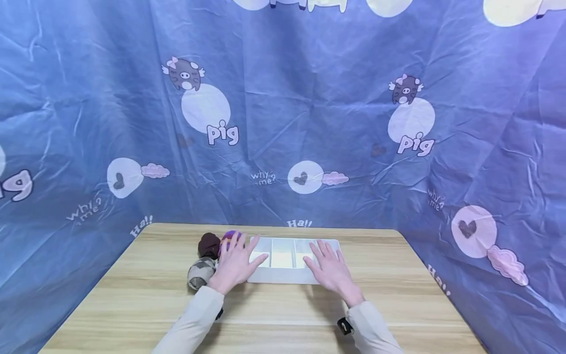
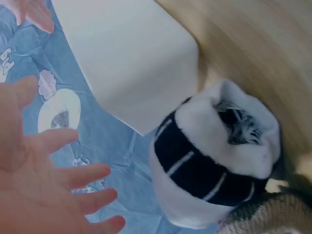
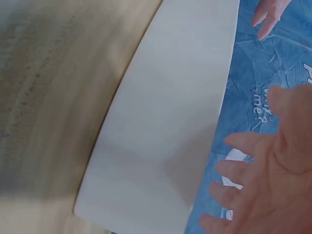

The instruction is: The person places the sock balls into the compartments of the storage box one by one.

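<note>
- Nearest the camera, two beige sleeves are seen reaching forward over the wooden surface (image 1: 132, 300), whose near stretch lies bare on both sides of the arms.
- The left hand (image 1: 235, 261) is held with fingers straight and spread, gripping nothing; its thumb lies over the left end of the white divided tray (image 1: 283, 279), while the fingers reach toward the rolled socks just beside that end.
- The right hand (image 1: 330, 268) is likewise spread flat, fingers relaxed and holding nothing, over the tray's right part (whether it actually presses the rim cannot be told).
- The tray is set near the middle of the surface, its three compartments seen to be without contents where the hands do not cover them.
- Three sock rolls lie at the tray's left end: a grey patterned roll (image 1: 201, 273) nearest, a dark brown roll (image 1: 209, 244) behind it, and a purple roll (image 1: 231, 237) partly hidden by the left fingers. In the left wrist view a black-and-white roll (image 2: 214, 161) is shown close to the tray's corner.
- By judgement, the sorting is barely begun: no roll is in a compartment, and all are left to be placed.
- Open room is found right of the tray and behind it up to the far edge, where the blue printed cloth (image 1: 283, 123) closes in on three sides.
</note>
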The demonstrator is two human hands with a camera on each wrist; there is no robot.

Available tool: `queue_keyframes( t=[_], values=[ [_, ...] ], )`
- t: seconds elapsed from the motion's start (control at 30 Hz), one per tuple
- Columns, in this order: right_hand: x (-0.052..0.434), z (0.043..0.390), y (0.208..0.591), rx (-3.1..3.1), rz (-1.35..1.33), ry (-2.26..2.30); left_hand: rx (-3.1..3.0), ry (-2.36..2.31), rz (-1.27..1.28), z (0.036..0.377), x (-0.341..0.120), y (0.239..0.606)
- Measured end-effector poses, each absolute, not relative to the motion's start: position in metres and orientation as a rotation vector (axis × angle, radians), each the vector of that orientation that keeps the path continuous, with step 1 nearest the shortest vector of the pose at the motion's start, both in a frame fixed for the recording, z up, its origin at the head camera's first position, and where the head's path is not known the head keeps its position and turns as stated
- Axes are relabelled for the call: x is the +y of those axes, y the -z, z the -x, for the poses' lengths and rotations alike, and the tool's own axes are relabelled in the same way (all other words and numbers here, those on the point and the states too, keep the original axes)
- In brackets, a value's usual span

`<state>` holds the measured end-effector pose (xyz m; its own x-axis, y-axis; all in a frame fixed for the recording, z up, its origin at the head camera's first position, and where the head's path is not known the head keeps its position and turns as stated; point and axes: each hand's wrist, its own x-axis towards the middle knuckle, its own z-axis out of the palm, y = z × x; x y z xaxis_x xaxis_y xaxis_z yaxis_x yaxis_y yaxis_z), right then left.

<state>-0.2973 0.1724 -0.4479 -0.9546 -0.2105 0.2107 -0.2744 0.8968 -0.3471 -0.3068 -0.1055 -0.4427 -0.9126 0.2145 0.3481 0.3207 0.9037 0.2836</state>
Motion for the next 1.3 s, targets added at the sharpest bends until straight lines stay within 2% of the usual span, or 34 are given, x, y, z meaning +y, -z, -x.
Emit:
queue_keyframes(
  t=[0.37, 0.8, 1.3],
  values=[
    [0.188, 0.303, 0.447, -2.614, -0.263, -1.038, -2.623, 0.609, 0.345, 0.312, -0.125, 0.441],
    [0.224, 0.310, 0.456, -2.641, -0.187, -1.199, -2.562, 1.013, 0.260, 0.314, -0.168, 0.442],
    [0.252, 0.314, 0.466, -2.669, -0.298, -1.686, -2.596, 1.232, 0.152, 0.308, -0.215, 0.453]
  ],
)
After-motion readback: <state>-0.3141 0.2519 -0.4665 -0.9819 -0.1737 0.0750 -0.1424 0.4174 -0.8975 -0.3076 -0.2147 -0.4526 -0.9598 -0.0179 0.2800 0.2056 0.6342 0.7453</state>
